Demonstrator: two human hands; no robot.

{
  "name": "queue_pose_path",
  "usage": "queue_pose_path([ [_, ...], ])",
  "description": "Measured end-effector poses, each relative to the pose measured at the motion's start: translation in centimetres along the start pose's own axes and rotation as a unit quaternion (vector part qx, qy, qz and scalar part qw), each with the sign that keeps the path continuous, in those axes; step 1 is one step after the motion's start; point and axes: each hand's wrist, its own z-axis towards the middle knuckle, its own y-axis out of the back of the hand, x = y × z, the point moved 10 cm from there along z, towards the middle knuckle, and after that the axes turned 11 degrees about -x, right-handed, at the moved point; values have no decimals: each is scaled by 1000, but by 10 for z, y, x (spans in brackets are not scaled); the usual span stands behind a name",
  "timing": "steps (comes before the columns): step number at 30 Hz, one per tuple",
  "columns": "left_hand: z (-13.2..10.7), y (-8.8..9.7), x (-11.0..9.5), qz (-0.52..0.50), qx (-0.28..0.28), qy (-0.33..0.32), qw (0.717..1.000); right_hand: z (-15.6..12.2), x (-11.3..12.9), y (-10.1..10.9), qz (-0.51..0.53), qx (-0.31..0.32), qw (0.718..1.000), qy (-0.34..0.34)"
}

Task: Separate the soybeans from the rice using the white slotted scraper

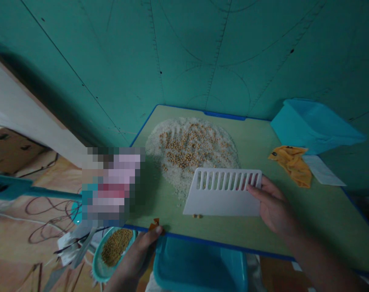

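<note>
My right hand (274, 205) grips the right end of a white plastic scraper (222, 202) with a row of slots along its far edge. The scraper stands over the near side of a spread of white, rice-like grains (154, 142) on the pale green table (251, 150). Round yellow beans, like soybeans (182, 156), lie mixed on top of the grains. Two loose beans (197, 216) rest just below the scraper's near edge. At the table's front edge my left hand (138, 251) is closed, its thumb on a small orange-brown piece (155, 226).
A teal bin (199, 267) sits below the front edge, beside a teal-rimmed bowl of beans (115, 245). At the table's right lie a yellow cloth (294, 164), a white sheet (326, 170) and a blue fabric box (315, 125). Cables (47, 217) cross the floor at left.
</note>
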Motion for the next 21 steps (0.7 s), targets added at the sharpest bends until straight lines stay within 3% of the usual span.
queue_pose_path([
  [9, -3, -2, 1, 11, 2, 3, 1000, -9, -7, 6, 24, -28, 999, -36],
  [18, -2, -2, -1, 1, 6, -7, 1000, -43, -26, 15, 30, -59, 993, -98],
  [21, -1, -2, -1, -6, 2, -12, 1000, -49, -26, 20, 30, -82, 992, -87],
])
